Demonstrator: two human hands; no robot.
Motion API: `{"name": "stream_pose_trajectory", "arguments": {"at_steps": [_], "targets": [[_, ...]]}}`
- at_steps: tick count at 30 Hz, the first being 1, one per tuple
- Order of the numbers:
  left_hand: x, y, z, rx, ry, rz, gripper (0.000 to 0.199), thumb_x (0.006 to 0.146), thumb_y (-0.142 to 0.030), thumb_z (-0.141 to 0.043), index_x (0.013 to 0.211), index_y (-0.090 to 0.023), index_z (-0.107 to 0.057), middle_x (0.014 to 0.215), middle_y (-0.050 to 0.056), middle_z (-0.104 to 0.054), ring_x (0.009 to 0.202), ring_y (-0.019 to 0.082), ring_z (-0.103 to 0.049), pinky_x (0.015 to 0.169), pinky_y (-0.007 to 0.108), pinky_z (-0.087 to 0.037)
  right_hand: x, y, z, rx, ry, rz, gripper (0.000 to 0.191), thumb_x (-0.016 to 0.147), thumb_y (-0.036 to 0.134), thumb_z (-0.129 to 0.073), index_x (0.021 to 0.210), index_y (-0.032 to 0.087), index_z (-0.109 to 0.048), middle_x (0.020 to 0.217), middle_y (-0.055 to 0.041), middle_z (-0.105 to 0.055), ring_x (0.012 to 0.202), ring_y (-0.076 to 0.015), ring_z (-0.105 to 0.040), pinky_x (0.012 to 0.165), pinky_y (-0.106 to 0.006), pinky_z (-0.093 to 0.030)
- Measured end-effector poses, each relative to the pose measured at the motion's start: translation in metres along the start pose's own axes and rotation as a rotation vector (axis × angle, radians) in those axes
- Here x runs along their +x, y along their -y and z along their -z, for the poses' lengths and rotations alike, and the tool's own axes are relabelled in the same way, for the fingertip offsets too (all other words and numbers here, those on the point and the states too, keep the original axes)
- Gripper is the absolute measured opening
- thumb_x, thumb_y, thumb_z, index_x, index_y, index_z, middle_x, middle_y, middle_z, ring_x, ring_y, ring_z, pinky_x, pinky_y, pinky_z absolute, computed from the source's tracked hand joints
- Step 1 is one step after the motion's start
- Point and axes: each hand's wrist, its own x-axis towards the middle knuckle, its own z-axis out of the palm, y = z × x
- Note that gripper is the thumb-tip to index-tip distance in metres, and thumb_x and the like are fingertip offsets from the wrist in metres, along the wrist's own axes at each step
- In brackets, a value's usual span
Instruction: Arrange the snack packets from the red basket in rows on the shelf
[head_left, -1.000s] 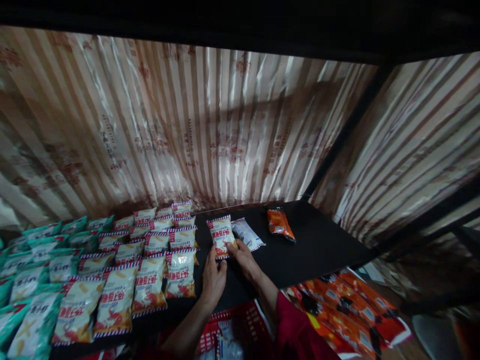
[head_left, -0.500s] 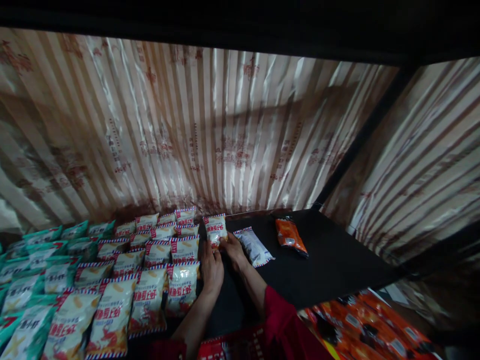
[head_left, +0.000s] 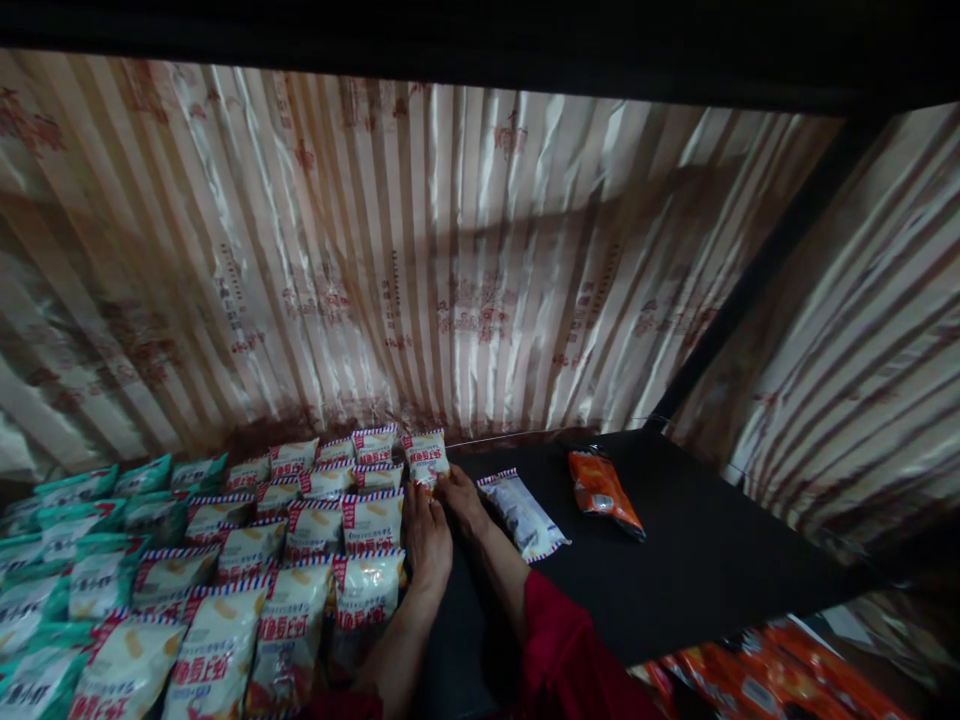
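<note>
A cream snack bag with red lettering and a striped top edge stands near the back of the black shelf, held low between both of my hands. My left hand grips its lower left, fingers closed against it. On the lower right, my right hand is closed on the bag with thumb and fingers; some fingertips are hidden. Immediately left stand rows of matching cream snack bags. To the right of my right hand, a whitish bag with striped ends lies on its face or back.
Teal snack bags fill the far left. An orange bag lies on the black shelf at right. More orange packs sit below its front edge. Patterned sheeting hangs behind, and a dark bar crosses above.
The held bag has shifted slightly left, closer to the rows of cream bags, with both hands still on it. The view has turned a little.
</note>
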Motion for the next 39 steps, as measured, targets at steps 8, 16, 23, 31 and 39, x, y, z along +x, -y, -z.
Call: {"name": "stream_pose_trajectory", "arguments": {"at_steps": [8,16,23,31,39], "targets": [[0.009,0.005,-0.006,-0.033,0.015,0.032,0.043,0.085,-0.024,-0.032,0.122,-0.011,-0.051,0.142,0.013,-0.038,0.135,0.023,-0.026,0.113,0.039,-0.014,0.017,-0.005,0.0,-0.039,0.014,0.009,0.05,0.058,0.05,-0.061,0.095,0.017,-0.061,0.079,-0.0037,-0.067,0.069,-0.018,-0.06,0.066,-0.032,-0.049],[0.01,0.003,-0.004,-0.049,0.011,0.03,0.043,0.084,-0.023,-0.033,0.12,-0.008,-0.053,0.142,0.016,-0.036,0.136,0.025,-0.023,0.114,0.041,-0.01,0.026,-0.008,-0.004,-0.157,0.04,0.047,0.044,0.066,0.049,-0.059,0.098,0.02,-0.062,0.079,-0.0034,-0.069,0.072,-0.0197,-0.063,0.068,-0.033,-0.05],[0.01,0.008,-0.009,-0.048,0.022,0.072,0.045,0.084,-0.024,-0.033,0.123,-0.009,-0.051,0.142,0.015,-0.038,0.136,0.025,-0.025,0.114,0.041,-0.013,0.024,-0.006,-0.004,-0.411,-0.056,0.071,0.032,0.072,0.037,-0.058,0.102,0.026,-0.063,0.086,-0.0028,-0.069,0.081,-0.0211,-0.062,0.079,-0.033,-0.044],[0.01,0.005,-0.008,-0.028,0.045,0.045,0.048,0.084,-0.023,-0.032,0.123,-0.002,-0.05,0.142,0.018,-0.036,0.135,0.025,-0.026,0.113,0.038,-0.016,0.016,-0.001,-0.006,-0.747,-0.166,0.097,0.03,0.081,0.028,-0.049,0.109,0.028,-0.061,0.094,-0.0047,-0.069,0.088,-0.0205,-0.062,0.079,-0.029,-0.042],[0.009,0.005,-0.009,0.06,0.026,0.019,0.049,0.085,-0.023,-0.029,0.127,-0.004,-0.045,0.144,0.016,-0.034,0.136,0.021,-0.025,0.113,0.036,-0.018,0.018,0.0,-0.013,-0.79,-0.205,0.065,0.031,0.086,0.028,-0.041,0.112,0.02,-0.057,0.095,-0.005,-0.069,0.088,-0.0167,-0.063,0.075,-0.024,-0.043]]}}
